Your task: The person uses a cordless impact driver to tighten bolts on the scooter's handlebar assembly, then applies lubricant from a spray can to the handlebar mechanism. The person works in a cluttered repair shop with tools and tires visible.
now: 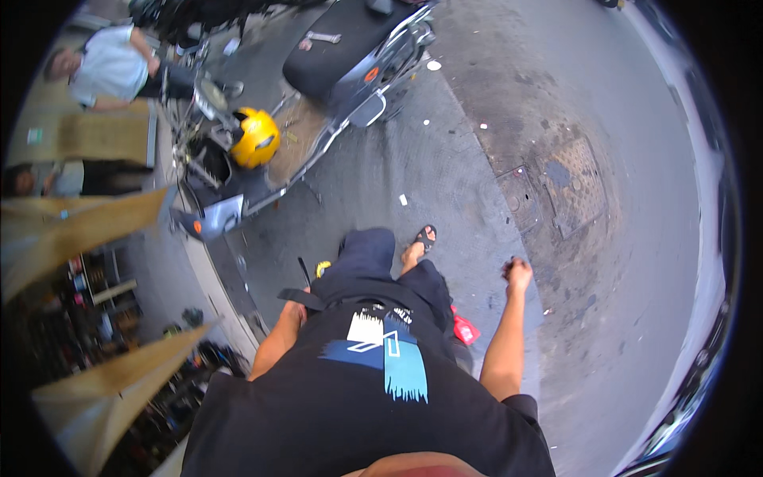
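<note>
Down at my left hip, my left hand [296,308] is closed, partly covered by a dark strap or flap [302,298]. A thin black rod [304,271] sticks up from it; the rod's lower end is hidden. Just beyond shows a small yellow object [322,269] whose kind I cannot make out. My right hand [518,274] hangs out to the right above the pavement, fingers curled in. Something dark shows by its fingertips, too small to name. Beside my right thigh is a red object [466,327], perhaps a bag.
A grey scooter [350,119] stands ahead on the left, with a wrench [323,37] on its seat and a yellow helmet [254,137] toward its front. A person [111,67] is at the far left. Metal covers [574,187] lie in the ground to the right.
</note>
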Demonstrator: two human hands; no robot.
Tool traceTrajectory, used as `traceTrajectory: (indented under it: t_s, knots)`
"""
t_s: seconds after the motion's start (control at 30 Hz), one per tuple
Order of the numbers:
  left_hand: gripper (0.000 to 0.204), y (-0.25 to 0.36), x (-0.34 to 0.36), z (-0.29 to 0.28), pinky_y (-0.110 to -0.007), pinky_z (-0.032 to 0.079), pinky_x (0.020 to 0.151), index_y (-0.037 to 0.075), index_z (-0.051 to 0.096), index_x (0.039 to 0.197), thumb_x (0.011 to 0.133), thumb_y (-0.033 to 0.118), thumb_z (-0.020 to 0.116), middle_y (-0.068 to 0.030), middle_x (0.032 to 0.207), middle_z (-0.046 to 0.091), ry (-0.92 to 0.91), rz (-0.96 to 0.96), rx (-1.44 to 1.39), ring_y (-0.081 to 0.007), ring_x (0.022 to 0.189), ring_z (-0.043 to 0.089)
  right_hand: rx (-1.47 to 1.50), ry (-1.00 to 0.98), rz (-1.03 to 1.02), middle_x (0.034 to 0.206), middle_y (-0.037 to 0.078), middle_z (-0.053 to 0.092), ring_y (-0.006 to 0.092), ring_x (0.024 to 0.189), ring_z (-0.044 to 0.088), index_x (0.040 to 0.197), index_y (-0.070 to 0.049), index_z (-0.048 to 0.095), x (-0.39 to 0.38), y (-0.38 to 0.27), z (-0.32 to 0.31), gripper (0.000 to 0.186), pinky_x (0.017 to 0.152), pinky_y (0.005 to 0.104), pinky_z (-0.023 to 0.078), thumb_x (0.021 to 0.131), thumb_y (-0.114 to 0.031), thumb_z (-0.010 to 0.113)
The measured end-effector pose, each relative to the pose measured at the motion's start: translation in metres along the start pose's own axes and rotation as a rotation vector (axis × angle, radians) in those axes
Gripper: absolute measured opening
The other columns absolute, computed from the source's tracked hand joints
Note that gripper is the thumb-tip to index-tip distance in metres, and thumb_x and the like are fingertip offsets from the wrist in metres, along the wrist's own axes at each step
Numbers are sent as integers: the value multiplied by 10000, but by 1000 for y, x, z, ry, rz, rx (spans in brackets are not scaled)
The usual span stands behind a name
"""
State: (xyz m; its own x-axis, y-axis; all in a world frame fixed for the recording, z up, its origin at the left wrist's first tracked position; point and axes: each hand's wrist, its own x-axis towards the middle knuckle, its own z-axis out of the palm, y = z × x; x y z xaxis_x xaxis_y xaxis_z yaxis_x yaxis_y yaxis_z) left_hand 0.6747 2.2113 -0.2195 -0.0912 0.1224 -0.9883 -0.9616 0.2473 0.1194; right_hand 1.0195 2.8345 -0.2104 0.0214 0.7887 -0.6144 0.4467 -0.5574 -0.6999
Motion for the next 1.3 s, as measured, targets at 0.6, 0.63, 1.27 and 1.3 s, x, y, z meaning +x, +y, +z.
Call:
traceTrajectory:
  t_s: [0.6, 0.63, 1.27, 1.3]
  knots:
    - [319, 15, 28, 179, -475, 577, 738, 31, 703, 1108, 855, 224, 679, -130, 1005, 746, -29, -30, -404, -306, 881, 723, -807, -705, -74, 852, 133, 770, 220, 645, 735, 1170, -20, 745, 92, -197, 250, 287, 552, 361, 579, 992, -228, 659]
    - [320, 31, 33, 188, -473, 574, 730, 29, 700, 1105, 846, 216, 685, -130, 999, 743, -43, -28, -410, -306, 874, 721, -888, -705, -354, 847, 147, 774, 209, 642, 737, 1137, -22, 757, 115, -195, 268, 271, 568, 351, 589, 984, -226, 665]
    - [306, 175, 27, 256, -440, 568, 809, -35, 778, 1077, 927, 223, 714, -141, 1014, 787, 119, 192, 592, -262, 921, 752, -1351, -871, 87, 804, 154, 760, 230, 587, 712, 1101, 1, 719, 204, -349, 562, 235, 513, 376, 577, 981, -165, 604]
    - [303, 202, 18, 268, -434, 571, 807, -26, 782, 1078, 934, 231, 713, -141, 1002, 786, 118, 143, 484, -263, 909, 751, -1406, -903, -25, 798, 152, 761, 224, 589, 714, 1100, 0, 718, 203, -361, 584, 239, 525, 364, 580, 978, -172, 605]
